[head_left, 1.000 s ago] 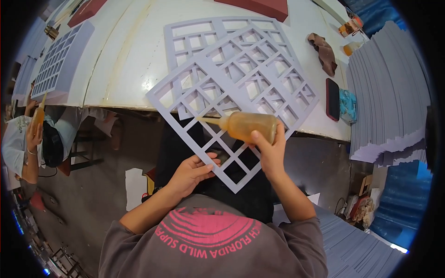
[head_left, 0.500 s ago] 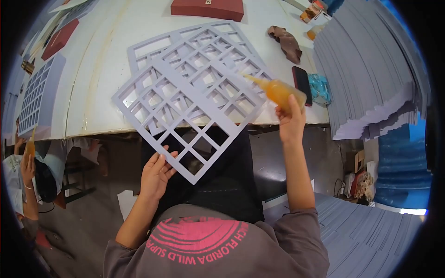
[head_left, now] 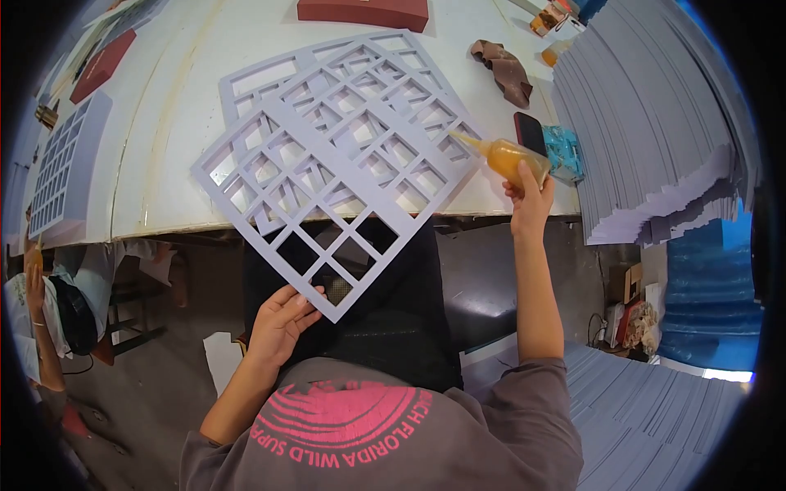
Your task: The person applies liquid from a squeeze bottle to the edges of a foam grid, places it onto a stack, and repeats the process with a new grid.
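Note:
My left hand (head_left: 286,321) pinches the near edge of a pale grey cardboard grid sheet (head_left: 336,176) with rows of square cut-outs. The sheet's near corner juts out past the table edge over my lap. Beneath its far side, more such grid sheets (head_left: 260,76) lie stacked askew on the table. In my right hand (head_left: 530,196) is a squeeze bottle (head_left: 509,161) of amber liquid, probably glue, its thin nozzle pointing left over the right part of the sheets.
A dark red box (head_left: 363,11) sits at the far side of the white table (head_left: 176,123). Right of the sheets are a phone (head_left: 530,133), a blue packet (head_left: 563,153) and a brown crumpled strip (head_left: 502,72). Tall grey sheet stacks (head_left: 647,123) rise at right. Another person's hand (head_left: 34,286) shows at left.
My right hand has moved right with the bottle, away from the middle of the sheets. My left hand has slid slightly toward the near corner, and the top sheet has shifted a little left.

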Demonstrator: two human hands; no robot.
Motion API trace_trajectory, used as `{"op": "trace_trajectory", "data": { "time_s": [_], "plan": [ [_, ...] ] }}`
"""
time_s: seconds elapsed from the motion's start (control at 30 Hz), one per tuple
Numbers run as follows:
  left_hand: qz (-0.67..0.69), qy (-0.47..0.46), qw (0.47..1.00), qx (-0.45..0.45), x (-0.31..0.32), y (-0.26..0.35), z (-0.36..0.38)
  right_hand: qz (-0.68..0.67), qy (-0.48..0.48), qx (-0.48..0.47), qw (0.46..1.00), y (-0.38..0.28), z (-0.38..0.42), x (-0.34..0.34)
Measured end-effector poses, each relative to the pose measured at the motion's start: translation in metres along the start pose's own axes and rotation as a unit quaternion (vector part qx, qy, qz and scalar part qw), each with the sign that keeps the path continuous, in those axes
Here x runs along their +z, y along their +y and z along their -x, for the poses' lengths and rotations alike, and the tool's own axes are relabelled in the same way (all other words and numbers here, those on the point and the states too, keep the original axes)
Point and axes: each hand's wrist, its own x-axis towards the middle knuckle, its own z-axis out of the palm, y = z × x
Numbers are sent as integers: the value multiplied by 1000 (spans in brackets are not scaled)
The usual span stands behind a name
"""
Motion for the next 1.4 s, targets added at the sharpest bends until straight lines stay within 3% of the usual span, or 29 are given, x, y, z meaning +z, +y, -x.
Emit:
{"op": "trace_trajectory", "data": {
  "time_s": [0.57,0.67,0.7,0.8,0.93,1.0,1.07,1.4],
  "plan": [
    [-12,-40,998,-40,-4,-10,-2,-3,-200,153,968,-5,196,30],
    [-18,-38,998,-38,-4,-10,-2,13,-252,130,959,0,217,36],
    [-19,-36,999,-34,-3,-9,0,18,-270,150,951,-2,220,39],
    [-32,-47,998,-6,-8,-8,-3,-181,-230,333,896,-8,194,30],
    [-34,-16,998,57,-16,5,-6,-171,-33,169,970,-17,123,8],
    [-35,7,998,50,-18,12,-6,-115,-10,68,991,-20,85,-14],
    [-25,10,998,48,-19,13,-5,-76,32,30,996,-18,54,-32],
    [28,5,999,46,-24,16,-4,-13,72,1,997,-6,16,-44]
  ]
}}
